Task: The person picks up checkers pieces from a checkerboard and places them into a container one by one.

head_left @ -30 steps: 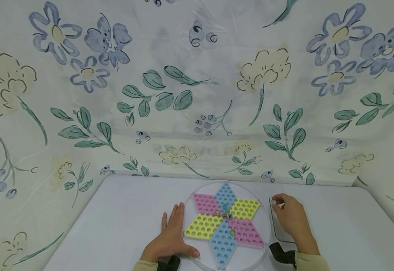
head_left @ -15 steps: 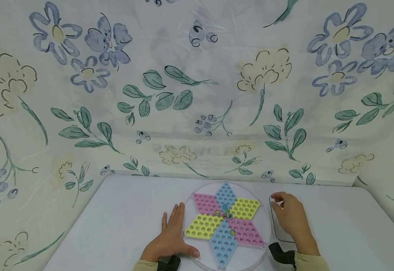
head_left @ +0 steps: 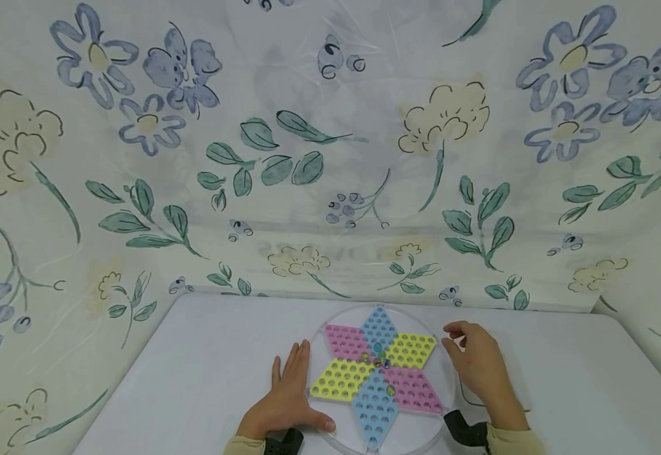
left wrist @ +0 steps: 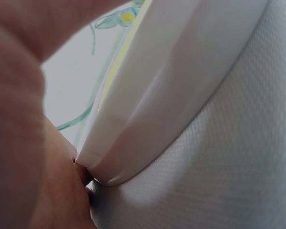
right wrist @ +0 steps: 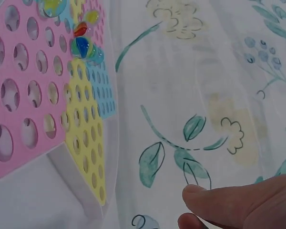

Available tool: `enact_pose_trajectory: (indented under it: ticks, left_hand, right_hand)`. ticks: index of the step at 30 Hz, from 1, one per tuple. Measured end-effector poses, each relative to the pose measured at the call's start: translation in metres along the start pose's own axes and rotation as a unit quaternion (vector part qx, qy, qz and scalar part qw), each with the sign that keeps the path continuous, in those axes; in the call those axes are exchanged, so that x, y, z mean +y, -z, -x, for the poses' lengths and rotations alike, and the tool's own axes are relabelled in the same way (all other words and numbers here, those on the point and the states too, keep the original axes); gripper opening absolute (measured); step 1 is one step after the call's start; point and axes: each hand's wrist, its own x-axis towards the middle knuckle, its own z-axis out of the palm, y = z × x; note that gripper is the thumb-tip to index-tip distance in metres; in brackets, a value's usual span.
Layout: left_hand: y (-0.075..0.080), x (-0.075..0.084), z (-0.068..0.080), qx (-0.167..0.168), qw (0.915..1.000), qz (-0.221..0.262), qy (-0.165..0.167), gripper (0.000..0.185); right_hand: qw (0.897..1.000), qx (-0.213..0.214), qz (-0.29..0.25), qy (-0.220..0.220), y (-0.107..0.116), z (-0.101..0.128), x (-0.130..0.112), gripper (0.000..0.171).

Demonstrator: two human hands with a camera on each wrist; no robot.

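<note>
A round Chinese checkers board [head_left: 333, 439] has a star of pink, yellow and blue points full of holes. Several glass marbles [head_left: 387, 364] sit near its middle, and one lone marble [head_left: 390, 391] lies in the near blue point. My left hand [head_left: 287, 395] rests against the board's left rim, fingers straight and thumb spread at the near side. Over the board's right rim hovers my right hand [head_left: 478, 363], with thumb and forefinger bent and a gap between them. In the right wrist view, nothing shows at the thumb [right wrist: 219, 200]; the other fingers are mostly hidden.
A flat, pale rectangular thing with a dark edge line [head_left: 469, 399] lies under my right hand, right of the board. The white table [head_left: 211, 354] meets a flower-printed cloth [head_left: 302, 208] at the back and sides.
My right hand has moved left, from above the flat rectangular thing to the board's right rim. My left hand, the board and the marbles have stayed put.
</note>
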Motion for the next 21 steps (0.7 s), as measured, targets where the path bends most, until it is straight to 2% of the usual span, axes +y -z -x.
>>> enact_pose_trajectory:
  ticks: [14, 21]
  left_hand:
    - [0.001, 0.0, 0.001, -0.005, 0.9999, -0.005, 0.008, 0.15]
    - [0.002, 0.001, 0.002, -0.007, 0.9999, -0.012, 0.009, 0.151]
  right_hand:
    - [0.999, -0.008, 0.01, 0.03, -0.008, 0.004, -0.012, 0.023]
    - [0.999, -0.025, -0.002, 0.037, -0.011, 0.007, -0.02, 0.023]
